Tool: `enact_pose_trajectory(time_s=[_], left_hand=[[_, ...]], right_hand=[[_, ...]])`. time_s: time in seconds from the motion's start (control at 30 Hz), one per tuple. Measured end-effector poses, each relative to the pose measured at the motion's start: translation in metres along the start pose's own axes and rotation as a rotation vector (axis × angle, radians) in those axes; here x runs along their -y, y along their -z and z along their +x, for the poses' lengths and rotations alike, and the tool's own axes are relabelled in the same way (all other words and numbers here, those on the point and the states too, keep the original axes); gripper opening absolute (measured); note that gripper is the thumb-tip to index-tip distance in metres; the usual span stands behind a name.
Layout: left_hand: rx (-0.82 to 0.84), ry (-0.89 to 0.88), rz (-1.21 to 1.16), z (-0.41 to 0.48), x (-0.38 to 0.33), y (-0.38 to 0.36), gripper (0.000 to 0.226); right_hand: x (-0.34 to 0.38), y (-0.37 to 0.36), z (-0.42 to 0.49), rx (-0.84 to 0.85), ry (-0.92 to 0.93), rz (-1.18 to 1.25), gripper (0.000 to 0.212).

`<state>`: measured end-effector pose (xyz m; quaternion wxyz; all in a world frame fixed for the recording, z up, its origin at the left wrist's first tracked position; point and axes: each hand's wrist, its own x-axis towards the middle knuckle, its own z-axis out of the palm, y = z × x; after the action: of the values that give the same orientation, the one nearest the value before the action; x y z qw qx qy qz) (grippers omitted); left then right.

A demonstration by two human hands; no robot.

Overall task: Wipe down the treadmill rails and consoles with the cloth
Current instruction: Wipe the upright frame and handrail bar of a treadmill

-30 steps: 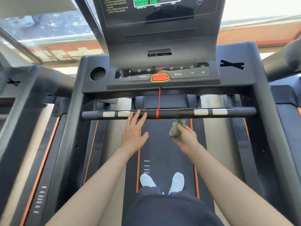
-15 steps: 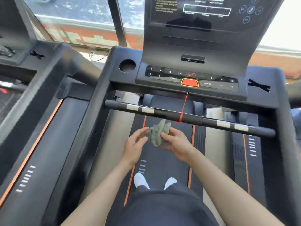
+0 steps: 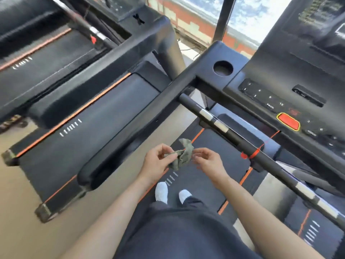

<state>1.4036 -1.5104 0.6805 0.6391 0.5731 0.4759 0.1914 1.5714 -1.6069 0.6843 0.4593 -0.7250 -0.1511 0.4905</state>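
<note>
Green cloth pinched between left hand and right hand.

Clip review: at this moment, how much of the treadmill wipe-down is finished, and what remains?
Done: nothing can be confirmed; no surface shows a visible wiped mark. In hand: the left hand and right hand both pinch the bunched cloth above the belt, and it touches no part of the machine. Left: the side rail, the crossbar and the console.
</note>
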Motion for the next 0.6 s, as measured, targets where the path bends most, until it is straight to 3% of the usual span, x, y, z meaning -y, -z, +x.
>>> enact_pose_trajectory(time_s=[0.07,0.13,0.33,0.43,0.6], left_hand=[[-0.079,0.001,-0.006,-0.017,0.0,0.008,0.016],[-0.144,-0.009,0.007,-0.036,0.004,0.018,0.016],[-0.414,0.021,0.197,-0.112,0.019,0.039,0.015],[-0.553,0.022,0.314,-0.156,0.03,0.052,0.012],[-0.804,0.027,0.162,-0.222,0.055,0.078,0.019]], right_hand=[[-0.001,-0.005,0.004,-0.05,0.087,-0.209,0.026],[0.004,-0.014,0.001,0.012,0.245,-0.334,0.028],[0.022,-0.076,-0.009,0.653,0.801,-0.608,0.05],[0.015,-0.117,-0.023,0.867,1.015,-0.808,0.05],[-0.007,-0.18,-0.068,1.059,0.961,-0.931,0.016]])
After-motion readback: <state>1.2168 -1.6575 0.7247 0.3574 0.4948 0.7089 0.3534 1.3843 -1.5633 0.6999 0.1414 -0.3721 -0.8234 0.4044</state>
